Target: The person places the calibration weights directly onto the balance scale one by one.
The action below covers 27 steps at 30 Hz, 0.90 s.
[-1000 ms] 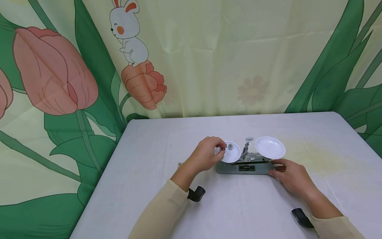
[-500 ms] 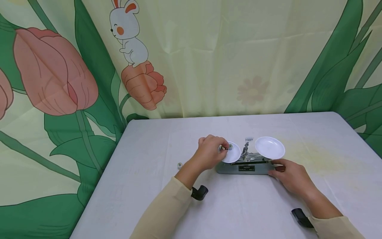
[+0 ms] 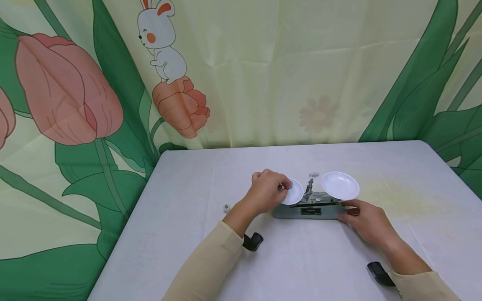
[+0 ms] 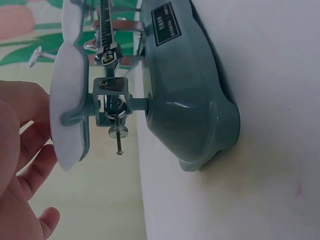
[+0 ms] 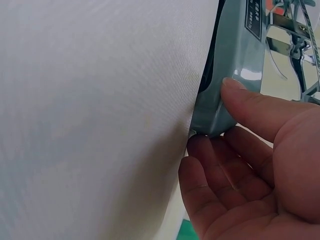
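White-clothed bench [image 3: 301, 259] | grey-green metal balance [image 3: 288, 212] | left side: left hand [image 3: 266, 191] pinching small metal piece [image 3: 282, 187] | right hand [image 3: 368, 220] gripping right end

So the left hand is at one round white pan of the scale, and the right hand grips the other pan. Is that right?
Not quite: the right hand grips the end of the glossy grey-green base, as the right wrist view shows. The left hand is indeed at one round white pan.

Grey balance scale [image 3: 288, 212] upright on table [image 3: 308, 259], 2 white pans [image 3: 340, 185] atop.
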Tool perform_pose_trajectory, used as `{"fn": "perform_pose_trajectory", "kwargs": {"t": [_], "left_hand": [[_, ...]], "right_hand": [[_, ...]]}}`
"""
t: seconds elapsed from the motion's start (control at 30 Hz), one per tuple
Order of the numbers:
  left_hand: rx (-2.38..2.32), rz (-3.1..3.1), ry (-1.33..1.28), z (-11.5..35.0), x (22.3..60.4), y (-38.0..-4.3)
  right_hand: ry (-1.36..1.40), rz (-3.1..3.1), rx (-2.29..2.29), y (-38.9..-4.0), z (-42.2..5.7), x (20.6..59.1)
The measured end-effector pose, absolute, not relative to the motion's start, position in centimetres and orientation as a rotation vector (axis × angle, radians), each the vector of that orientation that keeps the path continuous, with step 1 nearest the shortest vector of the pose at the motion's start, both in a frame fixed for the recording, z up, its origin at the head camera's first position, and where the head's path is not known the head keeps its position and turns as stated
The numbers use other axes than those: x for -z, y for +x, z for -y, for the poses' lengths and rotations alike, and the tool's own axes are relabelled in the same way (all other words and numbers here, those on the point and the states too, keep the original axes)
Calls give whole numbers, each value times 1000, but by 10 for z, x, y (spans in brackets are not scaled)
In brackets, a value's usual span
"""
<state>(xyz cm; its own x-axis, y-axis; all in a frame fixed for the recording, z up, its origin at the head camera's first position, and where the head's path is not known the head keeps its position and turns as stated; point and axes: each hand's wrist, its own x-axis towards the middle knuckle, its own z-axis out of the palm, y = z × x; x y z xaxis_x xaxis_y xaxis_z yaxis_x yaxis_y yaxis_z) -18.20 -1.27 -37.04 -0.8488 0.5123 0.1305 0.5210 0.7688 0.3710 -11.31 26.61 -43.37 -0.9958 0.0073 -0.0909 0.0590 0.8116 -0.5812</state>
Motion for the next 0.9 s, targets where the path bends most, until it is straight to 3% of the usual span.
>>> {"fn": "perform_pose_trajectory", "kwargs": {"t": [0.9], "left_hand": [[532,2915,-852,12,378,-184]], "right_hand": [[27,-2929,956,-112,-267,434]]}}
